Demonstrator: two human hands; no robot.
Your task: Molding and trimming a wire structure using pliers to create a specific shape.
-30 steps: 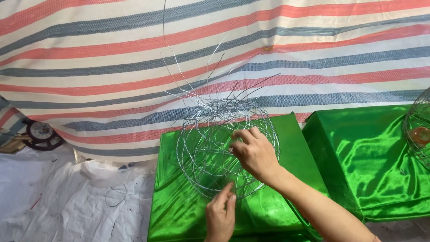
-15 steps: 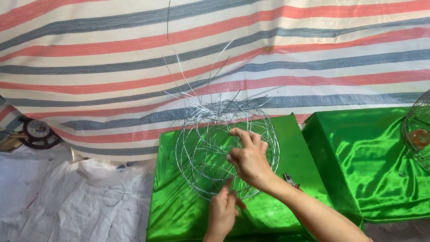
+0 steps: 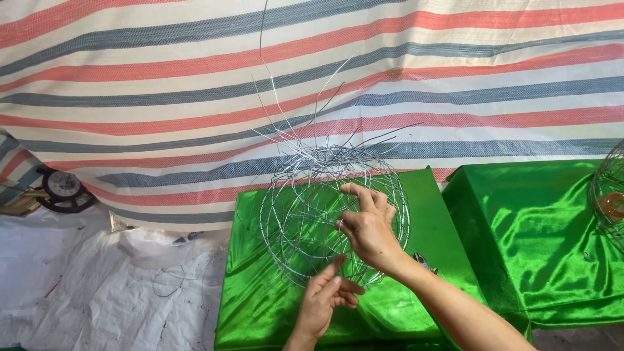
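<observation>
A round frame of bent silver wire (image 3: 305, 195) stands over a box draped in shiny green cloth (image 3: 260, 305), with loose wire ends sticking up from its top. My right hand (image 3: 367, 227) is raised against the frame's right side, thumb and fingers pinching a strand of it. My left hand (image 3: 325, 299) is below, at the frame's lower edge, fingers loosely curled with the index finger touching the wire.
A second green-draped box (image 3: 533, 247) stands to the right, with another wire frame (image 3: 608, 198) at the picture's edge. A striped tarp (image 3: 195, 78) hangs behind. White plastic sheeting (image 3: 84, 292) covers the floor at left, near a round dial (image 3: 62, 185).
My right hand has shifted slightly up and right along the frame. My left hand stayed low beneath it, its fingers now more curled.
</observation>
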